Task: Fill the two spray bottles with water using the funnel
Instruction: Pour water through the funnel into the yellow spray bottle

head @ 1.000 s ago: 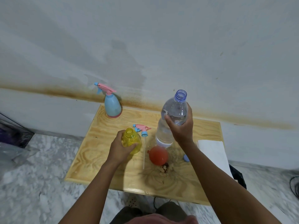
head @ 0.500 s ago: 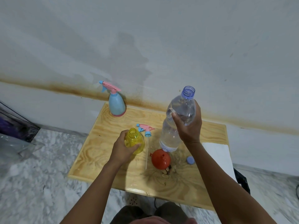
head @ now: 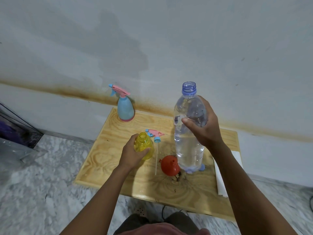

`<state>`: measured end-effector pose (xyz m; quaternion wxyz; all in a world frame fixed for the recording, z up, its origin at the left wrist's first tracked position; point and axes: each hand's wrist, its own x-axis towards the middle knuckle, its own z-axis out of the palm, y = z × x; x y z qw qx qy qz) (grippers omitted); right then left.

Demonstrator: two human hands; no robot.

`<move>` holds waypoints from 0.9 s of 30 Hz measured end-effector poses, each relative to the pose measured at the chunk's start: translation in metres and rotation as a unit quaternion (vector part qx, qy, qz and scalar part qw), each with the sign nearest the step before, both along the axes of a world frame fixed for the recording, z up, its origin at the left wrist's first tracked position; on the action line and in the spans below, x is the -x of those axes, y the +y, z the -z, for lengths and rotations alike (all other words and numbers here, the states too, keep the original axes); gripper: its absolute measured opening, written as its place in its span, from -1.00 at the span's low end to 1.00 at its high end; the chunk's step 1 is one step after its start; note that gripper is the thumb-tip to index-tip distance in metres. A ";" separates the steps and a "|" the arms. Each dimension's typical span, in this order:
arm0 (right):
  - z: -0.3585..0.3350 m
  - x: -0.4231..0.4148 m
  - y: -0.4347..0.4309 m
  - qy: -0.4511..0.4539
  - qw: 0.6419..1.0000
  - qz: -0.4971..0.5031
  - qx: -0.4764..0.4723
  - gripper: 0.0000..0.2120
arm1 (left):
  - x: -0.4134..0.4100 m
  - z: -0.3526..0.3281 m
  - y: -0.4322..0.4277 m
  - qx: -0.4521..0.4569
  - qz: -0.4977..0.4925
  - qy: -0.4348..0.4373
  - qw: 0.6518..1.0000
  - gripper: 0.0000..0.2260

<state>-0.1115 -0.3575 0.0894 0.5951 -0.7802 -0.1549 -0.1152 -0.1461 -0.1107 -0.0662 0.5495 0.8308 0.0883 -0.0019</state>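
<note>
Funnel (head: 169, 165) between yellow bottle (head: 144, 146), water bottle (head: 189, 133)

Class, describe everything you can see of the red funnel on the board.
The funnel is red-orange, apparently plastic, with a small tab at its rim. It lies wide mouth down, narrow spout pointing up, on the wooden board. Nothing holds it. It sits by the base of the clear water bottle, which the right hand grips; whether they touch is unclear.

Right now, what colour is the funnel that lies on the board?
Red-orange: the funnel lies beside the water bottle, clearest in the head view.
</note>
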 end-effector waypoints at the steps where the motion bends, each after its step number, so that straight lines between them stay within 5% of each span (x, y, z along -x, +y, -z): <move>1: 0.001 0.002 0.001 0.009 1.000 -0.010 -0.003 -0.35 | 0.000 0.001 0.001 -0.001 0.001 -0.002 1.000 -0.43; 13: 0.024 0.021 0.017 0.081 0.993 -0.076 0.028 -0.36 | 0.000 0.002 0.003 0.006 0.002 0.022 1.000 -0.37; 19: 0.027 0.025 0.013 0.056 0.996 -0.037 0.051 -0.44 | 0.009 -0.009 0.000 -0.061 -0.011 0.030 0.998 -0.09; 23: 0.027 0.029 0.005 0.038 0.998 -0.002 0.054 -0.46 | 0.037 -0.019 -0.011 -0.224 -0.096 -0.131 0.961 -0.42; 27: 0.035 0.035 -0.005 0.024 0.998 0.028 0.044 -0.42 | 0.051 -0.012 -0.037 -0.211 0.101 -0.212 0.949 -0.75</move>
